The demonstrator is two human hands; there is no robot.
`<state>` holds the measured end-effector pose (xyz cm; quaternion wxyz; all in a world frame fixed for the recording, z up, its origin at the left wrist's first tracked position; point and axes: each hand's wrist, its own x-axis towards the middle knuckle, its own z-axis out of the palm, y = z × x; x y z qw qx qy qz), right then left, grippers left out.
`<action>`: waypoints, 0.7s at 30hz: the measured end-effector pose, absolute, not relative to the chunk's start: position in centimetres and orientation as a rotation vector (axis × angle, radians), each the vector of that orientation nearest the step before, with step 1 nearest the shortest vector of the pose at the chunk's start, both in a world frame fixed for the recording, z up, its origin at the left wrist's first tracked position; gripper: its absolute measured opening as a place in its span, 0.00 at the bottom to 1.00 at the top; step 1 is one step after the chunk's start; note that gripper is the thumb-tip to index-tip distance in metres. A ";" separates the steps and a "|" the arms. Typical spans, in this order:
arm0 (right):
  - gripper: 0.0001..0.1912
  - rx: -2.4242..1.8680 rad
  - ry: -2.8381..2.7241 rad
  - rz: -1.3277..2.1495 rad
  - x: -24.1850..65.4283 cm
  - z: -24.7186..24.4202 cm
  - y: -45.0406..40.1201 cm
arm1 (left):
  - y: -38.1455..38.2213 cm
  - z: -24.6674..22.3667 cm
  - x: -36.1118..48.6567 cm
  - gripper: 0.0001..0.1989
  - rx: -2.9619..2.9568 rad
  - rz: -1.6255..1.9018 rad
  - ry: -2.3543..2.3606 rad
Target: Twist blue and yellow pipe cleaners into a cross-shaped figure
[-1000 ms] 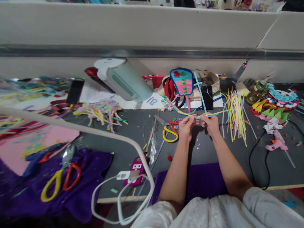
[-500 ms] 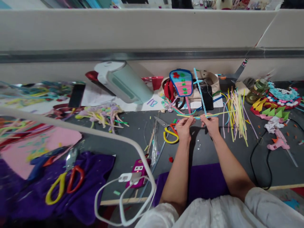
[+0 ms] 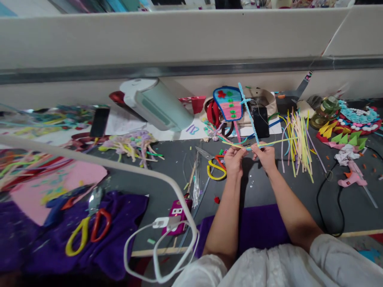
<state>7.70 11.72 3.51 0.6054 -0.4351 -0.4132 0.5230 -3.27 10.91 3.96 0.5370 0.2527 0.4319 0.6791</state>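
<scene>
**Two hands pinch crossed craft strips above a cluttered tabletop**

A thin light-blue fuzzy craft stem (image 3: pixel 249 115) stands nearly upright, leaning slightly left at its top, above the middle of the dark grey tabletop (image 3: pixel 167 167). It crosses a thin yellow-green strip (image 3: pixel 277 142) that runs sideways at its lower end. The left hand (image 3: pixel 234 160) and the right hand (image 3: pixel 263 156) meet just beside each other at that crossing. Each grip is closed to a fingertip pinch: the left on the yellow-green strip just left of the crossing, the right where the two strips cross. Both bare forearms reach forward from white sleeves (image 3: pixel 269 267).

Just behind the hands a paddle-shaped felt piece with a blue border, pink bands and small red and green flowers (image 3: pixel 229 103) stands tilted, with a black phone (image 3: pixel 259 121) beside it. To the right lies a loose spread of long yellow, white and pink strips (image 3: pixel 297 139). Just left of the left hand lie scissors with yellow and red handles (image 3: pixel 216 167). Farther right a pink glue gun (image 3: pixel 351 179) rests near a black cable (image 3: pixel 324 199). A purple cloth (image 3: pixel 257 227) lies under the forearms. Well to the left, a second pair of yellow and red scissors (image 3: pixel 88 231) sits on another purple cloth (image 3: pixel 125 239), and a white cable (image 3: pixel 155 247) loops near a magenta phone (image 3: pixel 176 213). A pale green and white canister (image 3: pixel 157 104) lies tipped at the back.
</scene>
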 end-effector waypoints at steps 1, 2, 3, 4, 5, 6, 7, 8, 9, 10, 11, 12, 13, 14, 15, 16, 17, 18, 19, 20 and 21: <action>0.14 -0.993 -0.943 1.235 7.7 3.5 11.7 | 10.9 4.0 -3.3 0.14 0.594 1.612 1.021; 0.14 -0.973 -0.926 1.269 7.6 3.5 11.7 | 10.9 4.0 -3.3 0.14 0.586 1.609 1.013; 0.15 -0.951 -0.903 1.311 7.6 3.4 11.8 | 10.9 4.0 -3.4 0.14 0.579 1.607 1.004; 0.15 -0.928 -0.877 1.358 7.6 3.4 11.8 | 10.9 4.0 -3.5 0.14 0.572 1.606 0.993; 0.15 -0.907 -0.852 1.407 7.6 3.4 11.8 | 10.9 4.0 -3.5 0.14 0.566 1.605 0.980; 0.16 -0.890 -0.830 1.453 7.6 3.3 11.8 | 10.9 4.0 -3.6 0.14 0.563 1.605 0.968; 0.16 -0.880 -0.815 1.494 7.6 3.3 11.8 | 10.9 4.0 -3.6 0.15 0.562 1.605 0.957; 0.16 -0.875 -0.802 1.527 7.6 3.3 11.9 | 10.9 4.0 -3.6 0.15 0.561 1.604 0.950; 0.16 -0.874 -0.790 1.550 7.7 3.3 11.9 | 10.9 4.0 -3.6 0.15 0.561 1.603 0.950; 0.16 -0.876 -0.779 1.564 7.8 3.3 11.9 | 10.9 4.0 -3.6 0.15 0.561 1.600 0.955; 0.16 -0.881 -0.768 1.568 7.8 3.3 11.8 | 10.9 3.9 -3.5 0.15 0.561 1.595 0.962; 0.16 -0.887 -0.757 1.563 7.9 3.4 11.9 | 10.9 3.9 -3.5 0.15 0.560 1.587 0.967; 0.17 -0.895 -0.748 1.551 8.0 3.4 11.9 | 10.9 3.8 -3.4 0.14 0.558 1.578 0.970; 0.17 -0.903 -0.741 1.535 8.1 3.4 11.9 | 11.0 3.7 -3.3 0.14 0.555 1.566 0.973; 0.17 -0.912 -0.738 1.518 8.1 3.4 11.9 | 11.1 3.5 -3.2 0.14 0.552 1.555 0.977; 0.17 -0.922 -0.735 1.502 8.1 3.3 11.9 | 11.2 3.4 -3.2 0.14 0.548 1.544 0.982; 0.18 -0.934 -0.733 1.486 8.1 3.2 12.0 | 11.4 3.2 -3.2 0.14 0.541 1.532 0.990; 0.18 -0.946 -0.731 1.474 8.1 3.0 12.0 | 11.5 3.0 -3.2 0.14 0.530 1.521 1.000; 0.18 -0.959 -0.729 1.464 8.1 2.8 12.1 | 11.6 2.8 -3.2 0.14 0.517 1.509 1.009; 0.18 -0.972 -0.729 1.458 8.0 2.7 12.1 | 11.8 2.6 -3.3 0.14 0.504 1.496 1.017; 0.18 -0.985 -0.730 1.454 8.0 2.5 12.1 | 11.9 2.5 -3.3 0.14 0.493 1.481 1.025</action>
